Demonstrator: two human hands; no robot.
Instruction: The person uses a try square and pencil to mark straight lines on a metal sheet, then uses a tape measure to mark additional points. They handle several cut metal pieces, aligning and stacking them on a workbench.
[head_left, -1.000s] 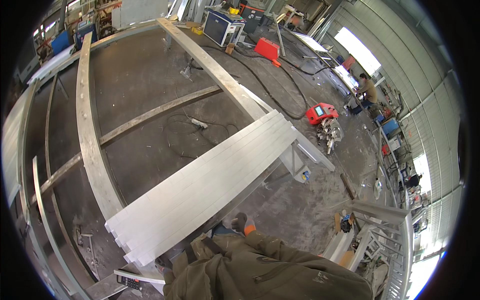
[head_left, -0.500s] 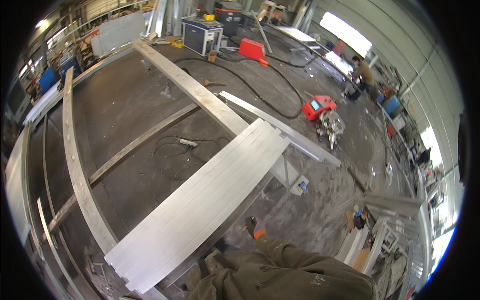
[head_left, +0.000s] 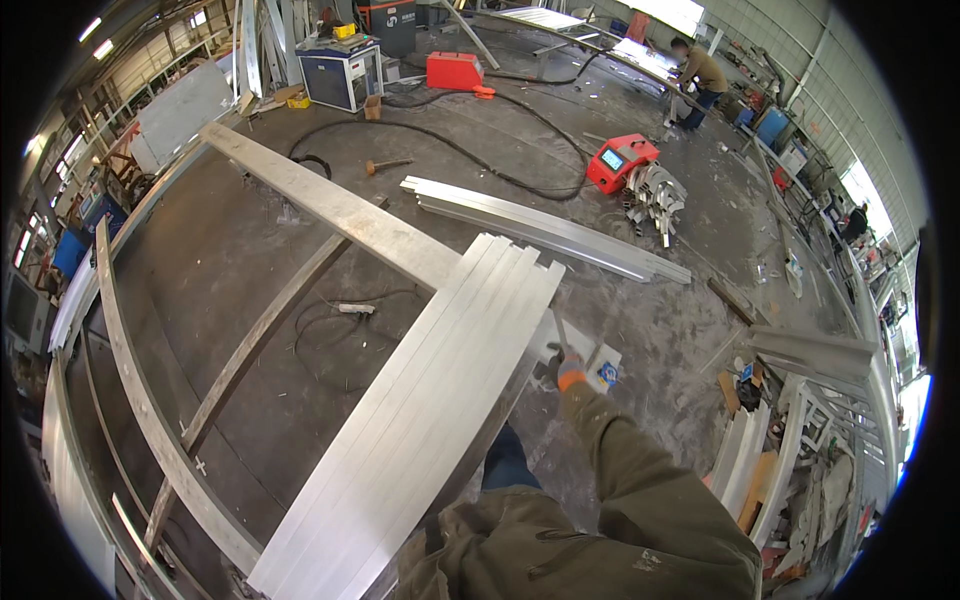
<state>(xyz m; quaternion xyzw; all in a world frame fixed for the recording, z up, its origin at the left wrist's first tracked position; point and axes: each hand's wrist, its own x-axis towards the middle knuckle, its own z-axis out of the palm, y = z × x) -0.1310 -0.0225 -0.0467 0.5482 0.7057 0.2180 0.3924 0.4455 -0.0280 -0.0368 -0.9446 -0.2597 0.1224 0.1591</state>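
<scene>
My right hand (head_left: 568,364), in a dark glove with an orange cuff, reaches forward beside the right edge of a stack of long silvery metal profiles (head_left: 415,400). Its fingers look curled around the lower end of a thin metal bar (head_left: 558,325), though they are small and partly hidden. The bar stands over a pale plate (head_left: 588,348) that has a small blue item (head_left: 607,372) on it. The profiles lie side by side, their far ends uneven, across a long beam (head_left: 340,205). My left hand is out of sight.
More profiles (head_left: 540,232) lie on the floor ahead. Behind them are a red machine with a screen (head_left: 620,160), metal offcuts (head_left: 657,200), a mallet (head_left: 388,166) and a looping black cable (head_left: 450,155). Scrap metal (head_left: 790,450) piles up at right. A person (head_left: 703,75) works far off.
My right hand has moved forward and right, from near my body to the thin bar beside the stack. My view has shifted, and my leg now shows below the stack.
</scene>
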